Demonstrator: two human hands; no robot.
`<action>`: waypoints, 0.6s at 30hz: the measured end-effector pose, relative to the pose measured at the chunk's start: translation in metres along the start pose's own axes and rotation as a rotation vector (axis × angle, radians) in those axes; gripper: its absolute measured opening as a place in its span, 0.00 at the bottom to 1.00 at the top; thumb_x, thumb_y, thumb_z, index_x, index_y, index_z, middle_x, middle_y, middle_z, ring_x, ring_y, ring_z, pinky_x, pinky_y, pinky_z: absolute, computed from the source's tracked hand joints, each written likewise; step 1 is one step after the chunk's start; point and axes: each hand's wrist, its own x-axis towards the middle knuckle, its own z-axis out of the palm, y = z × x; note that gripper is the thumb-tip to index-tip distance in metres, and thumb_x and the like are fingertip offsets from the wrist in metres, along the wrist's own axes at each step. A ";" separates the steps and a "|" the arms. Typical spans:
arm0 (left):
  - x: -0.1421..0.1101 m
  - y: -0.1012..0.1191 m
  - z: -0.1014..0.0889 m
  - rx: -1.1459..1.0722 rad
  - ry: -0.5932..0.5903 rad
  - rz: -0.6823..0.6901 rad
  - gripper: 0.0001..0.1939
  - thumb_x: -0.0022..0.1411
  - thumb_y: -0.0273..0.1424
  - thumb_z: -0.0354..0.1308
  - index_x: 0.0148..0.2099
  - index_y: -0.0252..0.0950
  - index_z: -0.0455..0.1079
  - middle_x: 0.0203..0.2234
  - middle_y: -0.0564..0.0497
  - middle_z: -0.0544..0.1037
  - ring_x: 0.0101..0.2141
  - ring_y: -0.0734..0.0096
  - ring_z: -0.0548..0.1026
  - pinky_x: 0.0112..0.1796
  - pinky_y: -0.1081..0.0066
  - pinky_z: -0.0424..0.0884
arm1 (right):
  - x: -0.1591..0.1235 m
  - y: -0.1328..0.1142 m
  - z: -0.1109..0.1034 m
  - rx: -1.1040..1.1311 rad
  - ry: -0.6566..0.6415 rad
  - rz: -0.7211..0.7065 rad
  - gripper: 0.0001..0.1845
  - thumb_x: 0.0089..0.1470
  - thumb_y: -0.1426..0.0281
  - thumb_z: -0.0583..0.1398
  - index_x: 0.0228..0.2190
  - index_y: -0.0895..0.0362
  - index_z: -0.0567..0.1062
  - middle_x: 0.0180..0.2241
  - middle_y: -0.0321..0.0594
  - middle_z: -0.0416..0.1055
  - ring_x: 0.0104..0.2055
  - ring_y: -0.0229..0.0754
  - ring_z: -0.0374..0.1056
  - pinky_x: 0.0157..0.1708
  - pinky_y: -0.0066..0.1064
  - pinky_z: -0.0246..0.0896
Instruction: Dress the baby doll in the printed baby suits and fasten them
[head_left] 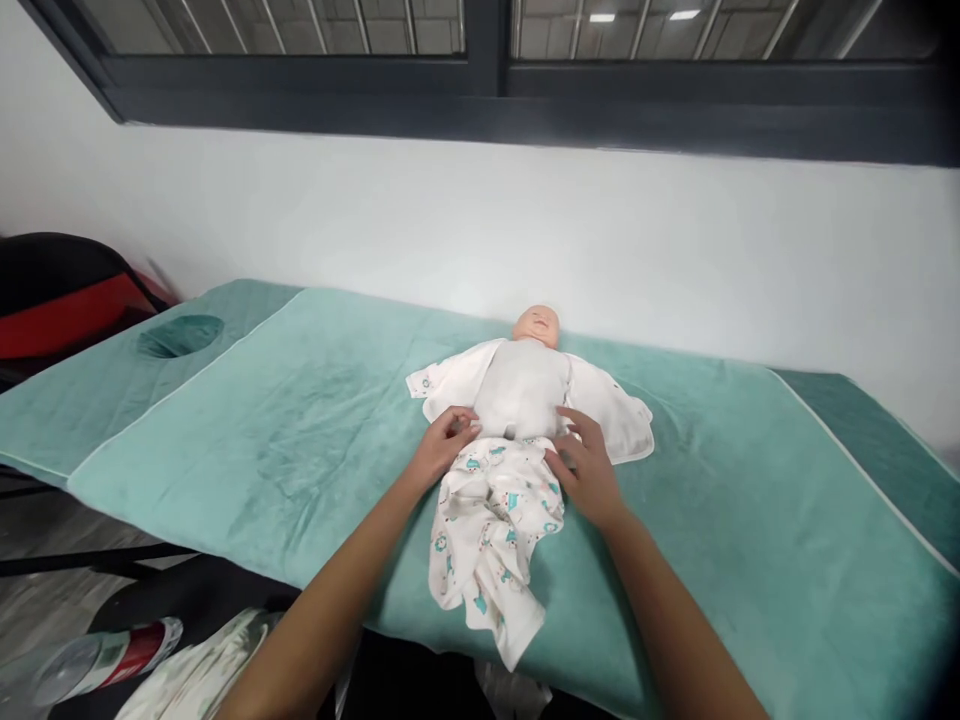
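Bare forearms [326, 600] reach in from both sides, framing a doll [521, 390] lying face-up on a padded bed [720, 500], its head towards the wall [330, 210]. The left hand [448, 445] and right hand [589, 470] flank its waist, probably to steady the patterned trousers [499, 500]; whether either grip pinches fabric cannot be told. The white shirt [611, 405] spreads open, seemingly clear of the waistband.

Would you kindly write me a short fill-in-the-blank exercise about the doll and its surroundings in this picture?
The doll lies on its ____, face up.
The waist of the printed trousers sits ____ the left hand and the right hand.
The doll's head points toward the white ____ under the window frame.
The round hole in the cover is on the picture's ____ side.

Missing words: back; between; wall; left.
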 end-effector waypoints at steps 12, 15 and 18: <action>-0.009 0.019 -0.023 -0.004 -0.472 -0.027 0.16 0.52 0.39 0.66 0.42 0.39 0.81 0.31 0.51 0.67 0.31 0.69 0.65 0.34 0.70 0.59 | 0.043 0.015 -0.002 -0.083 0.060 0.252 0.07 0.52 0.72 0.54 0.31 0.54 0.73 0.28 0.35 0.71 0.30 0.39 0.65 0.35 0.31 0.59; -0.011 0.021 -0.024 0.030 -0.543 -0.011 0.18 0.52 0.39 0.67 0.45 0.42 0.80 0.31 0.52 0.66 0.32 0.69 0.65 0.34 0.70 0.61 | 0.042 0.020 0.012 0.103 0.239 0.270 0.02 0.50 0.73 0.54 0.27 0.54 0.65 0.34 0.38 0.70 0.36 0.40 0.65 0.36 0.31 0.60; -0.010 0.021 -0.025 0.085 -0.583 0.011 0.17 0.53 0.40 0.67 0.45 0.42 0.80 0.31 0.52 0.64 0.33 0.69 0.64 0.34 0.71 0.61 | 0.032 0.022 0.018 0.197 0.318 0.206 0.05 0.49 0.73 0.56 0.31 0.54 0.64 0.46 0.43 0.68 0.50 0.44 0.65 0.45 0.35 0.63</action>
